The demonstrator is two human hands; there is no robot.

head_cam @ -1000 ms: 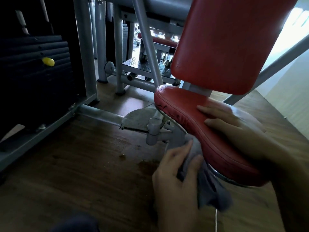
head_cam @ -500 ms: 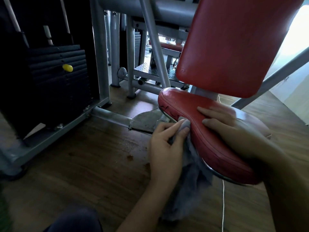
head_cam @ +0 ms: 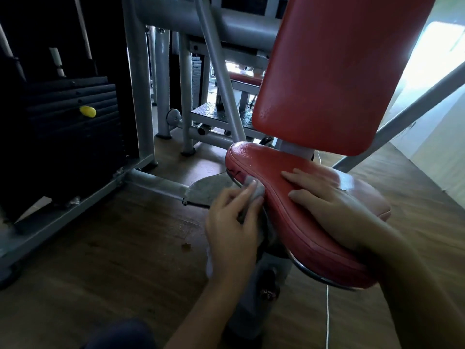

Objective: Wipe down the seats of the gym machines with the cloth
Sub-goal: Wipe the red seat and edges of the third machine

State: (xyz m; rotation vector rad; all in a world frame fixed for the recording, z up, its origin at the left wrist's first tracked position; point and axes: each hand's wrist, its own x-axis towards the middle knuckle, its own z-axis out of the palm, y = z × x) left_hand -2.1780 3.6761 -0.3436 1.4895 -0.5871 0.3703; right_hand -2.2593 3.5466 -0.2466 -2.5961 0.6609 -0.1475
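Note:
A red padded seat [head_cam: 289,205] of a gym machine fills the middle of the head view, under a tall red backrest [head_cam: 334,71]. My left hand [head_cam: 231,227] holds a grey cloth [head_cam: 254,190] and presses it against the seat's left side edge, near the front. The cloth's loose end hangs down below that hand. My right hand [head_cam: 324,200] lies flat on top of the seat with its fingers straight.
A black weight stack [head_cam: 70,137] with a yellow pin [head_cam: 88,111] stands at the left inside the grey steel frame [head_cam: 138,79]. A grey base bar [head_cam: 156,181] runs along the wooden floor [head_cam: 100,248]. A thin white cord [head_cam: 327,316] hangs below the seat.
My left hand has slid the cloth forward along the seat's side edge, toward the front end. My right hand has stayed flat on the seat top. The view has shifted slightly.

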